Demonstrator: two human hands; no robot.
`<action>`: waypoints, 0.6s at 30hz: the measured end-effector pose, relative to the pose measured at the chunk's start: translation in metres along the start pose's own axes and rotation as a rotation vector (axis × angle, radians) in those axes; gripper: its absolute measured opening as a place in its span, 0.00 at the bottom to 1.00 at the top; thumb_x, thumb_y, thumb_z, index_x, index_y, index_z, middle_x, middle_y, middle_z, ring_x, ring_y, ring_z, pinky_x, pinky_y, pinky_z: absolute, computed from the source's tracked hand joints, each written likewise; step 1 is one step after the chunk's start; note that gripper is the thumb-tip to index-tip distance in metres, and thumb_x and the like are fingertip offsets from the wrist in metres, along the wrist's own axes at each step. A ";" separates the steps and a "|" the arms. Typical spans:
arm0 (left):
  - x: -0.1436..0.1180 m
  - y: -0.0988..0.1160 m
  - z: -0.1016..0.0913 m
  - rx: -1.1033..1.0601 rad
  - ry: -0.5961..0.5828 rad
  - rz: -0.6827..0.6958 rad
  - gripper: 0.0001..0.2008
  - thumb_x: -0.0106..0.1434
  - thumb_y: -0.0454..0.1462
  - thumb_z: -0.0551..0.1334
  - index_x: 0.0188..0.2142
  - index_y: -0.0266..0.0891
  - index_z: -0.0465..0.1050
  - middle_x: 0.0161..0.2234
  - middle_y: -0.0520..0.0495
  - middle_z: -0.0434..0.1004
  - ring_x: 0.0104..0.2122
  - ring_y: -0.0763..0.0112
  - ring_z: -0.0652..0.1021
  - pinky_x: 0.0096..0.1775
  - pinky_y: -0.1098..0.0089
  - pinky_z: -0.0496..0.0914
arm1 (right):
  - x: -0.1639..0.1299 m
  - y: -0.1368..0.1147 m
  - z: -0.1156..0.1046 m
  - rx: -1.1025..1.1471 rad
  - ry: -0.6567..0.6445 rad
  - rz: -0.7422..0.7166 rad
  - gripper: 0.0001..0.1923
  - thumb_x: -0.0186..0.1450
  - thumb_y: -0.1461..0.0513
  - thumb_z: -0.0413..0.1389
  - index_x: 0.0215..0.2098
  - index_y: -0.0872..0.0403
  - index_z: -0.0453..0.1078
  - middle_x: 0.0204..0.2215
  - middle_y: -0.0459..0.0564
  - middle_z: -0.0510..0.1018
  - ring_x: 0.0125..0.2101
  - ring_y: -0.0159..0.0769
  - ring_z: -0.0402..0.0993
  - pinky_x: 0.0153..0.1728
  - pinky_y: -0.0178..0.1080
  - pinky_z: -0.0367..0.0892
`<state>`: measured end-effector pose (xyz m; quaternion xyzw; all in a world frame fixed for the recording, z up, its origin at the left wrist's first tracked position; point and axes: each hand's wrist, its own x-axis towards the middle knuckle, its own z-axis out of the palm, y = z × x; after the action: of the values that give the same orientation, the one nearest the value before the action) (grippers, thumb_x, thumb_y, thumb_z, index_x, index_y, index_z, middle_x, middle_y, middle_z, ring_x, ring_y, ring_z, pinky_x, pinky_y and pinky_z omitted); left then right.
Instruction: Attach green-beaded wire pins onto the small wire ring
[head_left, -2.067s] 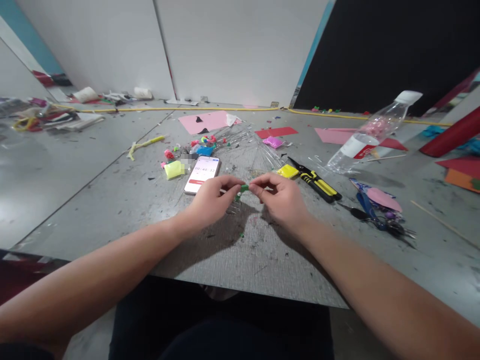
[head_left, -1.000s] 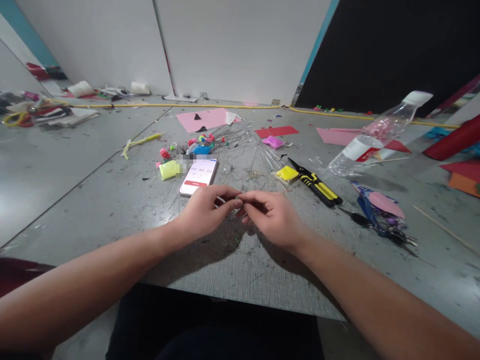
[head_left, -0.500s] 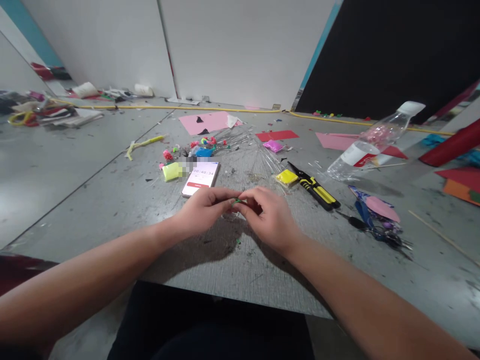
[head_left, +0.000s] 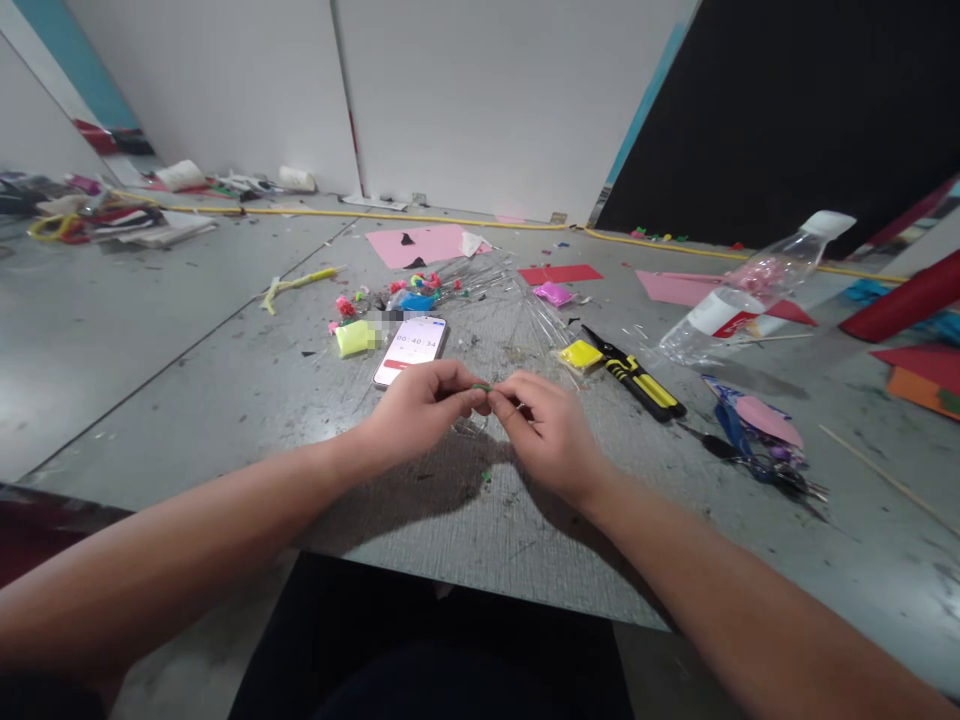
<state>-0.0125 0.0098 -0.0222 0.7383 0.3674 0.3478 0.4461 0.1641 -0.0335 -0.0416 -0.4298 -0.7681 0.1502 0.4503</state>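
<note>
A small piece of green clay-like material (head_left: 482, 387) is pinched between the fingertips of both hands, mostly hidden by them. My left hand (head_left: 424, 400) has thumb and forefinger closed on its left end. From the other side, my right hand (head_left: 551, 425) grips it with bent fingers. The fingertips of the two hands meet above the table. Just behind my left hand lies a phone (head_left: 411, 350) with a running-clock display. Below the hands, tiny green crumbs (head_left: 486, 477) rest on the tabletop (head_left: 442, 530).
Pliers with yellow-and-black handles (head_left: 634, 375) and a yellow packet (head_left: 580, 354) lie to the right. Further right are a tilted plastic bottle (head_left: 724, 310) and a bunch of keys (head_left: 787, 475). Pale yellow clay (head_left: 354, 338) sits beside the phone, with pink paper (head_left: 416, 246) behind.
The whole view has shifted slightly, moving the table things a little to the right. Both hands stay together; the fingers have closed further round the green piece, so less of it shows.
</note>
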 end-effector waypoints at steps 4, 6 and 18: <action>0.003 -0.001 -0.002 0.038 0.021 -0.008 0.07 0.62 0.36 0.63 0.28 0.37 0.73 0.24 0.51 0.75 0.25 0.75 0.71 0.29 0.72 0.66 | -0.002 -0.001 0.000 0.013 0.023 -0.018 0.07 0.69 0.64 0.52 0.35 0.54 0.72 0.28 0.48 0.72 0.30 0.34 0.69 0.30 0.37 0.64; 0.004 -0.004 -0.003 0.095 0.008 0.002 0.06 0.62 0.38 0.63 0.31 0.38 0.76 0.26 0.50 0.77 0.27 0.74 0.72 0.31 0.70 0.67 | -0.002 -0.001 0.000 0.001 0.023 -0.017 0.06 0.68 0.64 0.53 0.34 0.54 0.71 0.28 0.47 0.72 0.29 0.33 0.68 0.29 0.37 0.63; -0.004 0.005 -0.003 0.073 -0.118 -0.020 0.11 0.64 0.39 0.59 0.31 0.38 0.79 0.27 0.48 0.80 0.29 0.70 0.77 0.33 0.69 0.70 | -0.001 0.001 -0.003 -0.106 0.019 0.064 0.05 0.65 0.62 0.57 0.31 0.52 0.69 0.27 0.47 0.74 0.28 0.35 0.69 0.29 0.38 0.62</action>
<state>-0.0156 0.0062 -0.0171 0.7696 0.3604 0.2853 0.4432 0.1672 -0.0344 -0.0415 -0.4788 -0.7564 0.1197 0.4293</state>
